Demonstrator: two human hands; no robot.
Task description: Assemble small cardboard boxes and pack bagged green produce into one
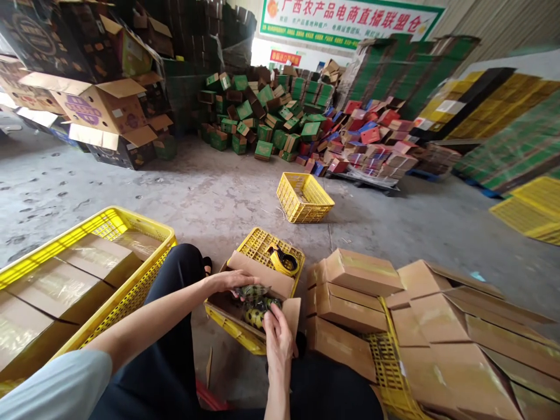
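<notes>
Seated worker, knees either side of an upturned yellow crate (252,240) that serves as a low bench. On it, an open carton (228,304), tilted slightly to the viewer's eye, far flap (265,275) and right flap (292,318) folded outward. Wrapped produce (254,318), green-yellow with dark blotches under clear film, sits at the mouth of the carton, between the two hands. Left hand (231,281) reaches over from the far left, fingers lying across the top of the produce; grip or mere press, cannot tell. Right hand (279,333) at the near right edge, fingers bent onto the film and apparently gripping it. Yellow tape dispenser (282,259) lies on the crate just beyond the far flap, in neither hand. Step in hand, by my reading: seating the produce inside the carton. Next move would call for gentle, even pressure from both palms, film tucked below the rim, flaps kept clear; too hard a push might bruise the contents. Closed cartons (363,277) stacked to the right; more taped ones (94,255) in a long yellow crate (122,309) to the left. Small yellow crate (311,212) on the floor ahead.
</notes>
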